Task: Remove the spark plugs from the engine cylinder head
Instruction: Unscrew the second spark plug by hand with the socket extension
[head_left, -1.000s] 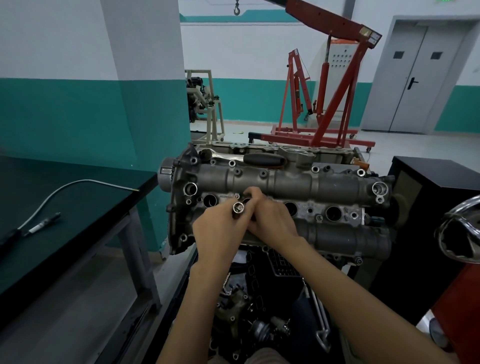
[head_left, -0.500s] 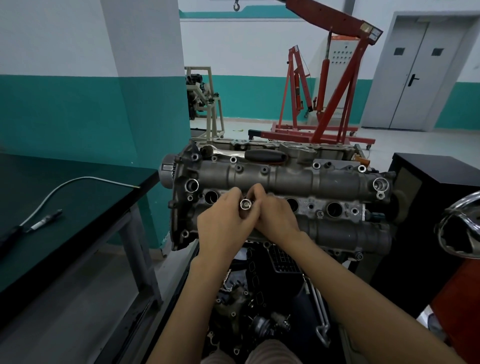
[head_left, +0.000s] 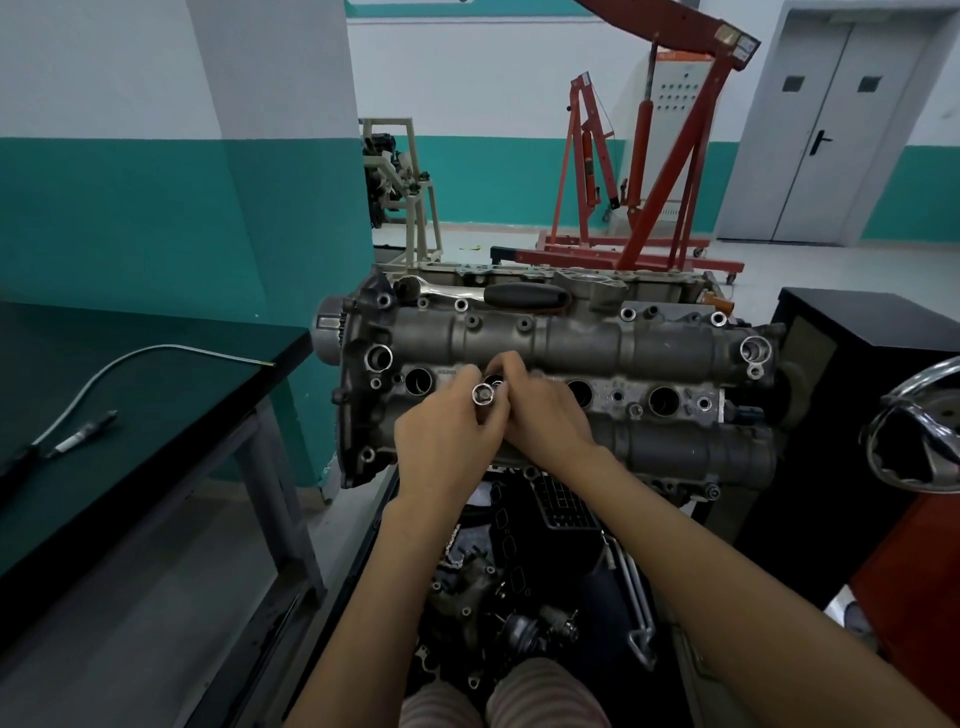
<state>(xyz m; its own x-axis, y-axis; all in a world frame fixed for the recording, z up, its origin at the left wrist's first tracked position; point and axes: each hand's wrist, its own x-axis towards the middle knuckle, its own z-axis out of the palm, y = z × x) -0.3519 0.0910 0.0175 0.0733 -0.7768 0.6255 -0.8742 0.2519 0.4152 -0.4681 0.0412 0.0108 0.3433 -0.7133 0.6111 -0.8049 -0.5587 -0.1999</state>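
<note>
The grey engine cylinder head (head_left: 597, 343) lies across the middle of the view, with a row of round plug wells along its centre. My left hand (head_left: 447, 441) grips a shiny metal socket (head_left: 483, 395), its open end facing me, just over the second well from the left. My right hand (head_left: 545, 415) touches it from the right, fingertips pinching at the socket's far end near the well. What the socket holds is hidden. A removed spark plug (head_left: 78, 436) lies on the dark bench at the left.
A black-handled ratchet (head_left: 524, 296) rests on top of the head. A dark bench (head_left: 156, 415) with a grey cable (head_left: 156, 353) stands left, a black cabinet (head_left: 857, 364) right. Loose engine parts (head_left: 519, 597) fill the tray below. A red engine crane (head_left: 649, 156) stands behind.
Both hands have moved with the socket slightly up and toward the second well; the socket's open end has tilted more toward me. The view has dipped a little.
</note>
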